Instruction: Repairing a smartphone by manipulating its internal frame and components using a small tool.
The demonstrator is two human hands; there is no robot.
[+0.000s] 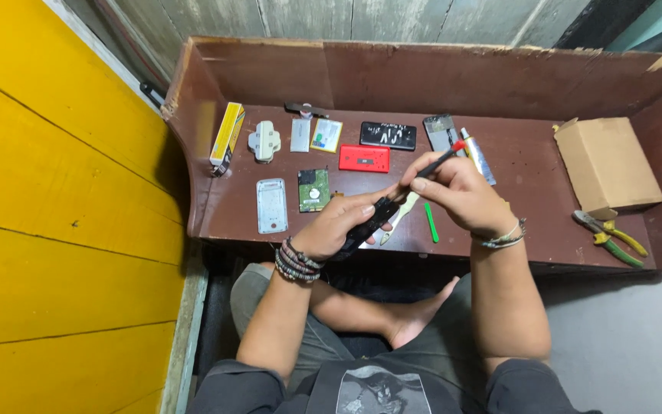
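Hands meet just in front of the red phone on the brown bench: the left hand is wrapped tight around a small black device, and the right hand pinches a red-tipped black tool whose lower end meets that device. Left of the red phone lies a green circuit board; far to its right sit a cardboard box and pliers.

Views: one, head-worn.
Position: above the seated person, over the lap.
Direction: steeply down and forward, onto the bench and both hands.
Distance: near; arms fill the lower middle.
Edges: yellow wall on the left, plank wall on top, floor on the right.
Shared: nothing, single view.
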